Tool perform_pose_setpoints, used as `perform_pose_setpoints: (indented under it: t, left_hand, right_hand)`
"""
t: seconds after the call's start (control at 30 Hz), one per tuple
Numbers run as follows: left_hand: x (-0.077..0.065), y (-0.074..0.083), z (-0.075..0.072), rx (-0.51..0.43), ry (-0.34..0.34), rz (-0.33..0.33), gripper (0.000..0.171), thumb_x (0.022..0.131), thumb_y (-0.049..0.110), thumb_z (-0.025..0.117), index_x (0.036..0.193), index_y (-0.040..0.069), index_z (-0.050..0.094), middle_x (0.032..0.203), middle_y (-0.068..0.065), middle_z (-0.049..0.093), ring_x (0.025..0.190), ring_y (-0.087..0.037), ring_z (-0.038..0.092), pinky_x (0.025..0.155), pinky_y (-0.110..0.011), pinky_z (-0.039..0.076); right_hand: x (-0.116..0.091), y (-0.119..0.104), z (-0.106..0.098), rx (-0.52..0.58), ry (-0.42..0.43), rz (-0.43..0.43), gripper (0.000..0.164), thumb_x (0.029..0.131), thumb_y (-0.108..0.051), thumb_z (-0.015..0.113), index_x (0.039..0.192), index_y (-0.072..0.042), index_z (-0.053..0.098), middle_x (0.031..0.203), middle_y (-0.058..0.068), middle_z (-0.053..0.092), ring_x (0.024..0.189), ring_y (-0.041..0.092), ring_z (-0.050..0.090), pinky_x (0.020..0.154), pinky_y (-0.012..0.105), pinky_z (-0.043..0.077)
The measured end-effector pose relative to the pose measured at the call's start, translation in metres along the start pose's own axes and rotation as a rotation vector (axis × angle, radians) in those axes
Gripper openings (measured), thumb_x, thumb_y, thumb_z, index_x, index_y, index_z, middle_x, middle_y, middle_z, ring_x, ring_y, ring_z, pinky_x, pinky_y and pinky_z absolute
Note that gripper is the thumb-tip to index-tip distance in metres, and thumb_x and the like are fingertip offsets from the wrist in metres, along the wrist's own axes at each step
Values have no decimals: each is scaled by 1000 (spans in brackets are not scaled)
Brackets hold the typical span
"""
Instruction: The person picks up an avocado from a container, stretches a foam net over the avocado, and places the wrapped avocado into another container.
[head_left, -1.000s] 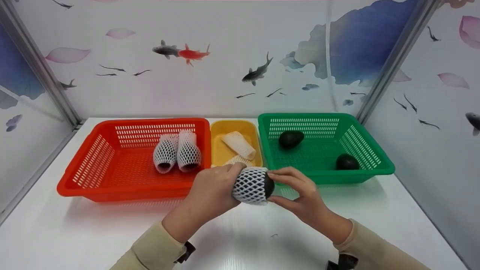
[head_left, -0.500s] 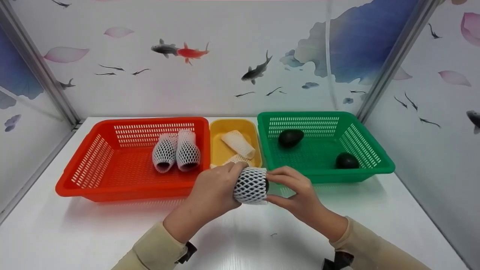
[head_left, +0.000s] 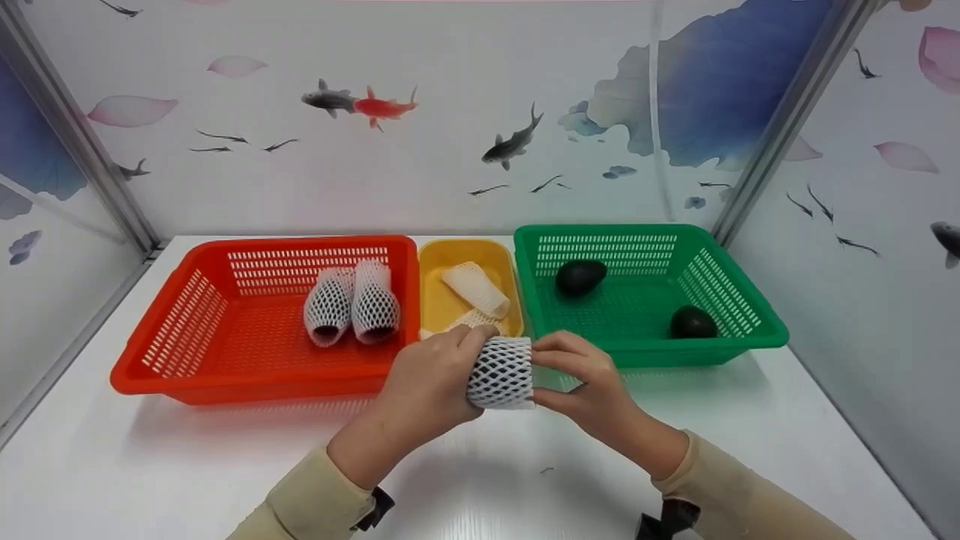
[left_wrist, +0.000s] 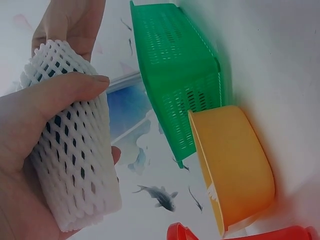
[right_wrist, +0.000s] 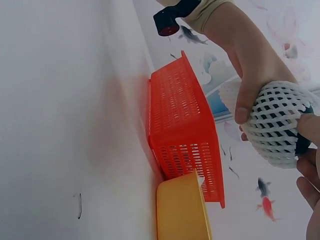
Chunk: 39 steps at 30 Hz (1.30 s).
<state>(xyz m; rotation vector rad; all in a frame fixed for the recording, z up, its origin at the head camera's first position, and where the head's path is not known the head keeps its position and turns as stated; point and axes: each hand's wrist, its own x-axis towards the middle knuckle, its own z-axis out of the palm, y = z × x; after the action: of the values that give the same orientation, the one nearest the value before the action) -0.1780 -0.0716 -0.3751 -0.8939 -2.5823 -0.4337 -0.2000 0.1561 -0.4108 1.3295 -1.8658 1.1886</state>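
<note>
Red basket (head_left: pixel 251 330) and green basket (head_left: pixel 637 311) bar sideways passage, not overhead

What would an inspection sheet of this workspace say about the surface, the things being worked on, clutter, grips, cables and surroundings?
Surface: white, shiny table.
Job's things: netted dark fruit, held above the table; red basket with two netted fruits; yellow tub with loose nets; green basket with two bare dark fruits.
Clutter: thin squiggle on the table; scrap or mark, cannot tell.
Grips: left grip, a bare hand, wraps the netted dark fruit; right grip, also bare, pinches its open end.
Cables: nothing seen.
Surroundings: white walls printed with fish and petals; metal posts at the corners.
</note>
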Motion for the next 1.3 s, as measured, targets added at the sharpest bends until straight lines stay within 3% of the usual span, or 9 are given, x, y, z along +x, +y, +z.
perform_pose_setpoints:
  t: [0.33,0.47,0.63,0.77,0.9,1.0,1.17,1.3]
  left_hand:
    - [4,3,-2,-12,70,9,75,68,32,90,131,11,54,115,-7,63,94,-21,61,79,-34,55]
    - [3,5,-1,-6,96,31,74,68,33,90,130,11,55,116,-7,63,96,-21,61,80,-34,55]
    - [0,7,0,-26,95,35,75,66,32,91,129,11,55,115,-6,63,96,-20,62,77,-34,56]
    - [-1,5,1,-33,95,36,75,66,34,90,129,12,55,114,-4,63,97,-19,62,77,-34,56]
    - [-1,5,3,-44,93,31,74,67,34,90,130,13,54,114,-4,63,97,-19,61,78,-34,56]
    - [-1,5,4,-45,91,25,74,68,33,90,130,13,54,114,-4,63,97,-19,61,78,-34,56]
    - [-1,5,5,-41,98,13,75,69,35,89,131,12,54,115,-5,62,99,-20,61,79,-34,56]
    - [-1,5,5,-35,114,3,76,69,36,89,132,13,53,119,-6,59,100,-20,60,78,-35,56]
  right_hand:
    - [5,-4,4,7,19,69,42,68,12,82,106,-3,72,102,12,62,95,25,59,87,24,50]
    - [4,-4,2,9,-1,52,35,75,5,81,108,-3,71,104,13,62,97,24,58,88,25,50]
    - [5,-4,-4,-60,-33,-50,26,88,-13,74,110,-2,70,109,15,62,99,26,57,91,25,48]
    - [8,-7,-9,-92,-56,-60,25,93,-19,68,112,-4,70,112,13,63,102,26,57,93,26,47]
    - [8,-9,-12,-23,-1,0,24,95,-15,64,114,0,65,114,17,60,107,26,55,96,29,46]
    - [8,-13,-11,36,37,71,35,91,-13,68,119,4,56,120,20,54,114,28,51,101,32,42]
    - [9,-21,-5,71,-73,206,65,79,-8,80,135,-3,48,138,19,43,125,28,44,102,36,42]
    - [8,-21,1,57,-108,233,68,76,-2,82,136,-6,50,138,17,45,121,27,49,92,36,51]
